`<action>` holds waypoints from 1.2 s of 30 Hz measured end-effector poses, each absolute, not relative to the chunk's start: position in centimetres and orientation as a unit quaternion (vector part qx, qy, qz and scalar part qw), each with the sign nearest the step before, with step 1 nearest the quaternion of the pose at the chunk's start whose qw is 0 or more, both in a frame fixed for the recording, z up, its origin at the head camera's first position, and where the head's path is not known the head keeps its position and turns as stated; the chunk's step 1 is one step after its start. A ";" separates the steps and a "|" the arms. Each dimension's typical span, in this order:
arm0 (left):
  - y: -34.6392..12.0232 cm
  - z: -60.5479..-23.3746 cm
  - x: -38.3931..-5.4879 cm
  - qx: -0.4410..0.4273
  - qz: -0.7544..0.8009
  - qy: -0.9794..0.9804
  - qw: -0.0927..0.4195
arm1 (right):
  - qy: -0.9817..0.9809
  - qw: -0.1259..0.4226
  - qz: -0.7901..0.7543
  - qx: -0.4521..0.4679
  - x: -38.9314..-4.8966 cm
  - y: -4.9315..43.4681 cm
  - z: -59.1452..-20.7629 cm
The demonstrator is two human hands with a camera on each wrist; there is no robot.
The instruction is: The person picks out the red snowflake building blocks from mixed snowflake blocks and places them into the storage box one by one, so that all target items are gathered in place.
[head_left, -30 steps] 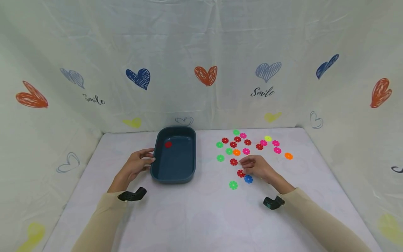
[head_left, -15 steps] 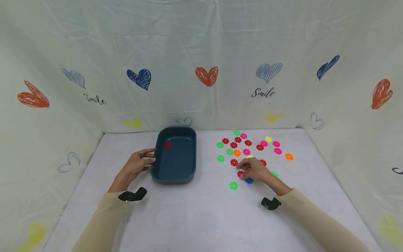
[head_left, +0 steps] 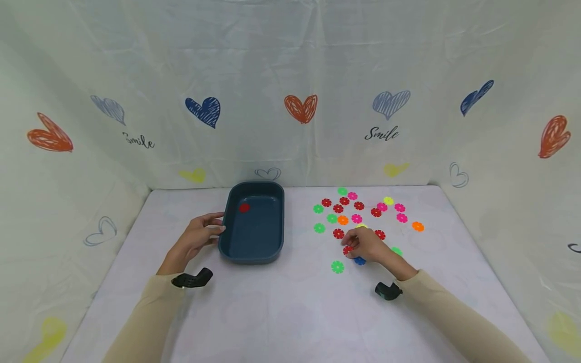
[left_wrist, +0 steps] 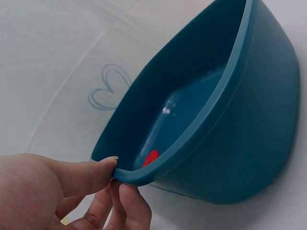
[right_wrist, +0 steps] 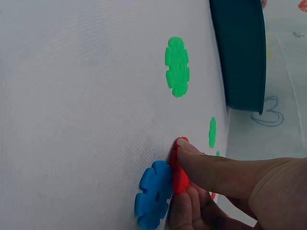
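Observation:
My left hand [head_left: 192, 239] holds the near-left side of a deep blue-green plastic tray [head_left: 251, 247]. In the left wrist view the thumb lies over the tray's rim [left_wrist: 211, 110], with fingers curled beneath it. One red notched plastic disc [head_left: 244, 207] lies inside. Over at the scattered discs, my right hand [head_left: 368, 245] pinches another red notched disc [right_wrist: 180, 178] between thumb and fingers, tilted up in the right wrist view. A blue notched disc [right_wrist: 154, 195] lies right beside it, partly covered by the hand in the head view.
Several green, red, pink, orange and yellow discs lie flat on the white table right of the tray. A green disc [head_left: 337, 267] lies nearest the front, an orange disc [head_left: 418, 226] farthest right. A white curtain [head_left: 299, 60] printed with hearts stands behind the table.
My right hand has shifted slightly left and toward the front, its thumb and fingers closing on the red disc. Yellow, red and green discs show around it. The left hand keeps its hold.

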State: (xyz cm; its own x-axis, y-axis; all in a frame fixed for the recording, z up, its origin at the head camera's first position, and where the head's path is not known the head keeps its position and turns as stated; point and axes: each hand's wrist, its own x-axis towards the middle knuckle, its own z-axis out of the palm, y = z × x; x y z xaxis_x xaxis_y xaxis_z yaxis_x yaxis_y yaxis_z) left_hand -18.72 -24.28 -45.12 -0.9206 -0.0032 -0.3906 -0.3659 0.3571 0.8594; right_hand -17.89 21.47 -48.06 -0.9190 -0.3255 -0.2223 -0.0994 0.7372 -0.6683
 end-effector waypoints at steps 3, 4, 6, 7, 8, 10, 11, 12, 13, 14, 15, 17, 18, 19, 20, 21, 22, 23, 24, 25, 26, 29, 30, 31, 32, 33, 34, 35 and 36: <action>-24.3 -45.1 -18.7 -0.113 0.556 0.807 0.165 | 0.916 0.167 -0.344 -0.119 -18.0 21.5 -48.0; -24.3 -45.1 -18.7 -0.112 0.556 0.807 0.165 | 0.916 0.168 -0.344 -0.117 -18.0 21.5 -48.0; -24.3 -45.1 -18.7 -0.112 0.557 0.806 0.165 | 0.917 0.168 -0.341 -0.121 -18.0 21.4 -48.0; -24.3 -45.1 -18.7 -0.113 0.557 0.806 0.165 | 0.918 0.168 -0.339 -0.120 -18.0 21.4 -47.9; -24.3 -45.2 -18.7 -0.113 0.556 0.806 0.165 | 0.918 0.169 -0.339 -0.120 -18.0 21.4 -47.8; -24.3 -45.2 -18.8 -0.115 0.556 0.806 0.165 | 0.918 0.168 -0.337 -0.125 -18.0 21.4 -47.6; -24.3 -45.2 -18.8 -0.116 0.556 0.806 0.166 | 0.918 0.168 -0.336 -0.127 -18.0 21.4 -47.5; -24.3 -45.2 -18.8 -0.116 0.556 0.806 0.166 | 0.919 0.167 -0.334 -0.130 -18.0 21.4 -47.4; -24.3 -45.2 -18.8 -0.116 0.555 0.807 0.165 | 0.919 0.167 -0.332 -0.130 -17.9 21.5 -47.3; -24.3 -45.2 -18.8 -0.115 0.555 0.807 0.165 | 0.920 0.167 -0.329 -0.130 -17.9 21.5 -47.2; -24.3 -45.1 -18.8 -0.115 0.556 0.807 0.165 | 0.922 0.168 -0.326 -0.128 -17.9 21.5 -47.1; -24.3 -45.1 -18.8 -0.115 0.555 0.807 0.165 | 0.924 0.169 -0.319 -0.126 -18.0 21.6 -46.9; -24.3 -45.1 -18.8 -0.116 0.554 0.808 0.165 | 0.925 0.171 -0.315 -0.127 -17.9 21.6 -46.8; -24.3 -45.1 -18.8 -0.117 0.553 0.808 0.164 | 0.925 0.173 -0.314 -0.126 -17.9 21.6 -46.8; -24.3 -45.1 -18.7 -0.117 0.553 0.809 0.164 | 0.925 0.176 -0.314 -0.122 -17.9 21.5 -46.7; -24.3 -45.1 -18.7 -0.118 0.551 0.810 0.164 | 0.924 0.178 -0.315 -0.123 -17.9 21.5 -46.6; -24.3 -45.1 -18.7 -0.118 0.550 0.810 0.164 | 0.923 0.179 -0.316 -0.125 -17.9 21.5 -46.6; -24.3 -45.1 -18.7 -0.118 0.550 0.811 0.163 | 0.922 0.180 -0.317 -0.128 -17.9 21.5 -46.5; -24.2 -45.1 -18.7 -0.118 0.550 0.811 0.163 | 0.921 0.181 -0.319 -0.131 -17.8 21.5 -46.4; -24.3 -45.1 -18.7 -0.116 0.552 0.810 0.163 | 0.920 0.182 -0.322 -0.131 -17.8 21.5 -46.4; -24.3 -45.1 -18.7 -0.115 0.554 0.808 0.162 | 0.918 0.183 -0.324 -0.134 -17.8 21.5 -46.3; -24.3 -45.2 -18.7 -0.110 0.563 0.803 0.162 | 0.913 0.182 -0.332 -0.149 -17.8 21.6 -46.2; -24.3 -45.2 -18.7 -0.108 0.566 0.801 0.162 | 0.911 0.181 -0.337 -0.152 -17.9 21.6 -46.2; -24.3 -45.2 -18.7 -0.106 0.569 0.799 0.162 | 0.910 0.178 -0.341 -0.156 -17.9 21.5 -46.1; -24.3 -45.2 -18.7 -0.105 0.570 0.799 0.163 | 0.909 0.175 -0.344 -0.160 -18.0 21.5 -46.1; -24.4 -45.2 -18.8 -0.105 0.570 0.798 0.163 | 0.907 0.172 -0.348 -0.163 -18.1 21.5 -46.1; -24.4 -45.2 -18.8 -0.105 0.571 0.798 0.163 | 0.906 0.166 -0.351 -0.168 -18.2 21.5 -46.1; -24.4 -45.2 -18.8 -0.106 0.572 0.797 0.163 | 0.905 0.160 -0.354 -0.171 -18.3 21.4 -46.1; -24.4 -45.2 -18.8 -0.106 0.572 0.797 0.163 | 0.904 0.156 -0.358 -0.172 -18.5 21.4 -46.1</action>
State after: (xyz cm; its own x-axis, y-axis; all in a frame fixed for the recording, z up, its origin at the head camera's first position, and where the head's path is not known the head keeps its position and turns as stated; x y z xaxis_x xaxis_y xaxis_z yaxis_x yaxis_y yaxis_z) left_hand -18.80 -24.39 -45.25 -0.9243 0.0182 -0.3813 -0.3555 0.3231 0.8770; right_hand -18.45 21.36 -46.13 -0.8926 -0.4220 -0.1587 -0.1989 0.6845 -0.7013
